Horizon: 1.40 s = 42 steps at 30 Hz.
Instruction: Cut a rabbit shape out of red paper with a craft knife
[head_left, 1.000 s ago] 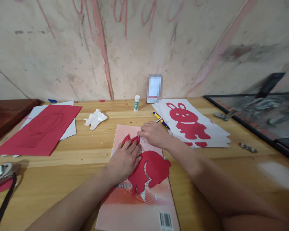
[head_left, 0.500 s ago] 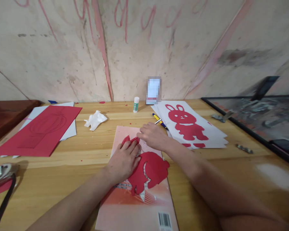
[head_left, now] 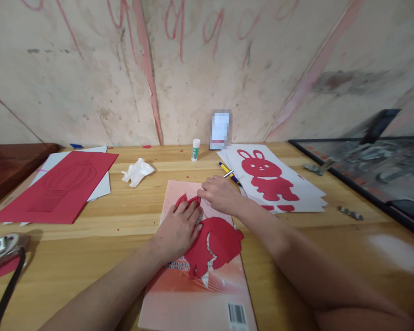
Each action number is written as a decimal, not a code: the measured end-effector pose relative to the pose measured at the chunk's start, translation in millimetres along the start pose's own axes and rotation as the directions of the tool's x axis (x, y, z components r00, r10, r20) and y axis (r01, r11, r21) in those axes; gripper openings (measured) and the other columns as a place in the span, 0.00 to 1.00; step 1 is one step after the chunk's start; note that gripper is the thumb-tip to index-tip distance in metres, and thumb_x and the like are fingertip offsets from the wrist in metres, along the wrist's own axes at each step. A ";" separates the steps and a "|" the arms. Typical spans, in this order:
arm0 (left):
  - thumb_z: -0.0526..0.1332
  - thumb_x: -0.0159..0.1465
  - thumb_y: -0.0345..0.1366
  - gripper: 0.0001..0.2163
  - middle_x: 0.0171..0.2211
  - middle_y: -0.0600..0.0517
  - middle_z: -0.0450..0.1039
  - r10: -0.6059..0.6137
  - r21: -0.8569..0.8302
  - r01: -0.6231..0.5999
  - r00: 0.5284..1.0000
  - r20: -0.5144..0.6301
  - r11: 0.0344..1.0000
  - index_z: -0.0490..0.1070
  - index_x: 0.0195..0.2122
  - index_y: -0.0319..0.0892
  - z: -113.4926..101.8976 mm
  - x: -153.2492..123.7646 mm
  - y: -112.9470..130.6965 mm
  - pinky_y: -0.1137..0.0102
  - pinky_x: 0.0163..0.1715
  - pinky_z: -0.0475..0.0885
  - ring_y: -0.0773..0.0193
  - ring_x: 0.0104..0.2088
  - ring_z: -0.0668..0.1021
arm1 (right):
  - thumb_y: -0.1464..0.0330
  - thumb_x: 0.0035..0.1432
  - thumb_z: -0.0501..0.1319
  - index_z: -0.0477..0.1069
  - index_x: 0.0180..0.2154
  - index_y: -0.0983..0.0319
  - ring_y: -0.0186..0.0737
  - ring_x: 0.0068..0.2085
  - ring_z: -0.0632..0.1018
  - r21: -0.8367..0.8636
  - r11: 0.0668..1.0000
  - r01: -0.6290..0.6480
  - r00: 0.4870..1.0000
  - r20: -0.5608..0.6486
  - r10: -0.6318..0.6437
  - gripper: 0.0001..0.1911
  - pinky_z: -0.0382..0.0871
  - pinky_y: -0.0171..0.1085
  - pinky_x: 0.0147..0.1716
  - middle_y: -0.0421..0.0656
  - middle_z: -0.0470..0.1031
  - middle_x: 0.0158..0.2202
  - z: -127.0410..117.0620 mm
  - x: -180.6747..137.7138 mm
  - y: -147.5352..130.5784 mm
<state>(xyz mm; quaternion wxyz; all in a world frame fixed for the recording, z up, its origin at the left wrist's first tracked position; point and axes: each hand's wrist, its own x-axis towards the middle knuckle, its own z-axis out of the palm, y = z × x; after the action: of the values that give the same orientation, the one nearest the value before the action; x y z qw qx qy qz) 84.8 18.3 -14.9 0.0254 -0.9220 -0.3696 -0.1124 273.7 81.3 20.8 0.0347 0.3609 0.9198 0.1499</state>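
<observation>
A red paper cutout [head_left: 224, 241] with pointed ears and curved cut slits lies on a pinkish book [head_left: 193, 301] with a barcode. My left hand [head_left: 179, 227] rests flat over the upper left part of the cutout, fingers stretched toward the ears and covering some of it. At the ear on the right, my right hand [head_left: 219, 193] is closed in a pinch around a slim silver pen-shaped craft knife [head_left: 228, 174]. The knife's back end sticks out above the knuckles; its tip is mostly hidden by the fingers.
White sheets with a red rabbit [head_left: 262, 172] lie right, beside a yellow-blue pen [head_left: 224, 168]. A glue stick [head_left: 195, 150] and pixelated phone [head_left: 220, 129] stand behind. Crumpled tissue [head_left: 138, 172], red paper [head_left: 60, 186] and a tape measure [head_left: 3, 250] are left. A black-framed panel [head_left: 345, 184] is far right.
The view has shifted very slightly. Both hands keep nearly the same place on the red paper cutout, with no other clear change.
</observation>
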 end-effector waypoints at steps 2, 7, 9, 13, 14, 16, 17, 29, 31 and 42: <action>0.47 0.70 0.40 0.18 0.58 0.43 0.64 0.003 -0.003 -0.003 1.000 0.004 1.000 0.63 0.57 0.39 0.3 -0.4 -0.2 0.57 0.48 0.66 0.51 0.55 0.66 | 0.74 0.61 0.52 0.74 0.37 0.63 0.43 0.38 0.72 0.003 1.000 0.000 1.000 -0.004 0.000 0.11 0.53 0.40 0.34 0.48 0.75 0.33 0.8 -0.2 0.8; 0.46 0.70 0.40 0.18 0.58 0.44 0.64 -0.002 0.001 0.002 1.000 0.011 1.000 0.62 0.57 0.39 0.4 -0.5 -0.4 0.56 0.49 0.66 0.51 0.56 0.66 | 0.75 0.61 0.52 0.73 0.36 0.63 0.44 0.38 0.72 -0.002 1.000 -0.010 1.000 -0.004 0.010 0.11 0.53 0.40 0.34 0.48 0.75 0.32 0.0 -1.6 0.7; 0.46 0.70 0.40 0.18 0.59 0.44 0.64 -0.002 0.002 0.002 1.000 0.010 1.000 0.63 0.57 0.39 0.0 -0.2 -0.2 0.56 0.49 0.66 0.51 0.56 0.66 | 0.75 0.60 0.52 0.73 0.36 0.64 0.44 0.38 0.73 -0.010 1.000 -0.010 1.000 0.007 0.010 0.11 0.54 0.40 0.34 0.48 0.75 0.33 -2.2 -2.2 -1.0; 0.47 0.70 0.39 0.18 0.59 0.43 0.64 0.000 0.000 0.000 1.000 0.001 1.000 0.63 0.57 0.38 -0.2 -0.3 0.4 0.55 0.49 0.66 0.51 0.55 0.66 | 0.75 0.60 0.53 0.73 0.37 0.64 0.46 0.39 0.74 -0.023 0.999 -0.036 0.998 0.041 0.037 0.10 0.56 0.41 0.34 0.49 0.75 0.34 -10.2 -2.7 -7.5; 0.47 0.70 0.39 0.18 0.59 0.43 0.64 0.000 -0.005 0.000 1.000 -0.004 1.000 0.63 0.57 0.38 -0.1 -0.5 0.5 0.55 0.49 0.66 0.51 0.55 0.66 | 0.75 0.59 0.53 0.73 0.37 0.65 0.47 0.39 0.74 -0.022 0.998 -0.051 0.997 0.053 0.052 0.11 0.57 0.41 0.34 0.49 0.76 0.34 -12.7 -2.7 -9.5; 0.47 0.70 0.39 0.18 0.58 0.42 0.65 -0.003 -0.018 0.003 1.000 -0.017 1.000 0.64 0.56 0.37 0.3 -1.3 0.4 0.56 0.49 0.67 0.51 0.55 0.67 | 0.76 0.59 0.52 0.73 0.37 0.65 0.47 0.38 0.75 -0.006 0.995 -0.097 0.991 0.094 0.097 0.11 0.57 0.41 0.33 0.50 0.76 0.34 -17.9 -2.9 -13.2; 0.47 0.70 0.38 0.18 0.58 0.42 0.65 -0.008 -0.027 0.007 1.000 -0.026 1.000 0.64 0.56 0.36 0.5 -1.9 0.2 0.56 0.49 0.67 0.51 0.55 0.67 | 0.76 0.59 0.52 0.73 0.38 0.65 0.47 0.38 0.75 0.007 0.992 -0.127 0.985 0.119 0.125 0.12 0.58 0.40 0.33 0.50 0.76 0.34 -20.2 -3.2 -14.7; 0.51 0.65 0.30 0.14 0.54 0.45 0.70 -0.029 -0.222 0.005 0.994 -0.103 0.975 0.69 0.50 0.39 0.8 -9.0 -10.2 0.58 0.48 0.69 0.54 0.52 0.70 | 0.76 0.56 0.55 0.74 0.35 0.61 0.42 0.37 0.74 0.114 0.981 -0.158 0.982 0.119 0.145 0.11 0.56 0.39 0.33 0.46 0.76 0.33 -19.2 -11.9 -10.5; 0.51 0.65 0.29 0.14 0.53 0.45 0.71 -0.019 -0.221 -0.004 0.995 -0.103 0.975 0.70 0.50 0.40 -0.1 -8.9 -9.8 0.58 0.48 0.69 0.53 0.52 0.71 | 0.76 0.57 0.54 0.75 0.36 0.60 0.42 0.37 0.73 0.125 0.984 -0.130 0.987 0.111 0.116 0.11 0.55 0.39 0.33 0.46 0.76 0.32 -17.3 -11.7 -10.0; 0.51 0.64 0.28 0.15 0.53 0.46 0.71 0.006 -0.195 -0.023 0.996 -0.088 0.980 0.70 0.50 0.40 -1.2 -8.7 -10.1 0.59 0.46 0.69 0.53 0.52 0.70 | 0.76 0.59 0.54 0.75 0.35 0.61 0.40 0.38 0.70 0.148 0.989 -0.003 0.999 0.035 -0.002 0.11 0.51 0.40 0.36 0.46 0.74 0.33 -6.3 -9.0 -6.3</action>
<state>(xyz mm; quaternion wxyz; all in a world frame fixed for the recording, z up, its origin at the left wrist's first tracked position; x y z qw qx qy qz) 71.5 19.5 -16.1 -0.0488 -0.9169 -0.3485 -0.1882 275.2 69.2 24.5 0.0239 0.3654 0.9276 0.0747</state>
